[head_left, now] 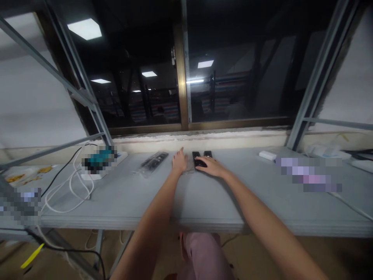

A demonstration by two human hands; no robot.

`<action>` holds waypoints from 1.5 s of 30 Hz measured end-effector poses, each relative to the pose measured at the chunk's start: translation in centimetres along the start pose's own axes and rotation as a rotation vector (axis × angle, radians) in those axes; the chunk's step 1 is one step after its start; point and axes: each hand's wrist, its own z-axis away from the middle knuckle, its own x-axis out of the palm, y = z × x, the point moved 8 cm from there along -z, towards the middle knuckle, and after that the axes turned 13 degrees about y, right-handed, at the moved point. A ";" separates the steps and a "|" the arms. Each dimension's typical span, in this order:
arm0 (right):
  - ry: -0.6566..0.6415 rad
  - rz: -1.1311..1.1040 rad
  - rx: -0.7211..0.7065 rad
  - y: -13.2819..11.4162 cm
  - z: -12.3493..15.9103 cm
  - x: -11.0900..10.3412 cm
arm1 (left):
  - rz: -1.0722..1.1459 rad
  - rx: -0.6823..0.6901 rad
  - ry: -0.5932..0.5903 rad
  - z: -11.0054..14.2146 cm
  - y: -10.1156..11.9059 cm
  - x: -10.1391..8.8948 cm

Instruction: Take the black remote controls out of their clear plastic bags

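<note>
My right hand (214,167) reaches over a black remote control (196,154), its thumb and fingers across the buttons. Just beyond those fingers, a second black remote control (207,153) lies alongside, partly covered by the hand. My left hand (179,161) rests on the grey table to the left, one finger stretched toward the window. Beside it is a clear plastic sleeve (189,166), blurred and partly hidden. Further left lie dark remote controls (154,162) in clear plastic wrapping; how many cannot be made out.
White cables (71,186) coil near a blurred-out item on a white power strip (91,175) at left. A small white block (267,155) lies at right, near another pixelated object. Metal frame posts (317,77) flank the grey table (116,206); a dark window stands behind.
</note>
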 end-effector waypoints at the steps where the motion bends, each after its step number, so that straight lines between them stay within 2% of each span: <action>1: -0.006 -0.005 -0.007 0.1 0.0 0.0 | -0.025 -0.044 0.059 -0.2 -0.5 -0.7; 4: -0.003 -0.044 -0.042 0.4 -0.2 0.0 | -0.172 -0.156 0.231 -0.4 -2.8 -2.8; 6: 0.002 -0.071 -0.061 0.6 -0.3 0.0 | -0.298 -0.212 0.283 -0.4 -4.8 -3.5; 9: -0.002 -0.084 -0.059 0.8 -0.3 0.0 | -0.438 -0.312 0.219 -0.3 -7.9 -3.4; 11: -0.004 -0.081 -0.043 0.7 -0.3 0.0 | -0.496 -0.328 0.167 -0.4 -8.9 -3.3; 15: -0.004 -0.067 -0.024 0.4 -0.1 -0.2 | -0.538 -0.253 0.094 -1.0 -8.2 -3.5; 19: -0.007 -0.061 -0.013 0.1 -0.1 -0.2 | -0.462 -0.293 -0.029 -1.2 -7.5 -4.3; 24: -0.021 -0.067 0.005 0.2 -0.1 0.1 | -0.365 -0.421 -0.061 -1.0 -8.4 -6.2; 26: -0.022 -0.071 0.002 0.2 -0.1 0.1 | -0.349 -0.421 -0.080 -1.1 -8.9 -6.4; 28: -0.023 -0.072 0.001 0.1 -0.1 0.2 | -0.310 -0.413 -0.049 -1.3 -9.5 -6.6; 31: -0.037 -0.069 0.008 0.0 0.0 0.2 | -0.127 -0.496 0.036 -1.7 -10.6 -6.6; 33: -0.036 -0.050 0.022 -0.1 0.1 0.2 | 0.100 -0.591 0.125 -2.0 -10.8 -6.3; 35: 0.022 -0.020 0.001 -0.8 0.1 -0.4 | 0.454 -0.664 0.238 -2.2 -10.0 -5.8; 37: 0.147 -0.012 -0.084 -2.4 0.0 -1.6 | 0.882 -0.688 0.311 -2.5 -8.2 -4.8; 40: 0.345 -0.071 -0.240 -5.6 0.2 -3.9 | 1.334 -0.699 0.257 -2.4 -5.1 -3.0; 42: 0.419 -0.108 -0.306 -7.5 0.6 -5.1 | 1.458 -0.724 0.158 -2.0 -3.8 -1.7; 45: 0.512 -0.072 -0.368 -9.1 1.1 -6.4 | 1.528 -0.785 0.022 -1.3 -3.4 -0.2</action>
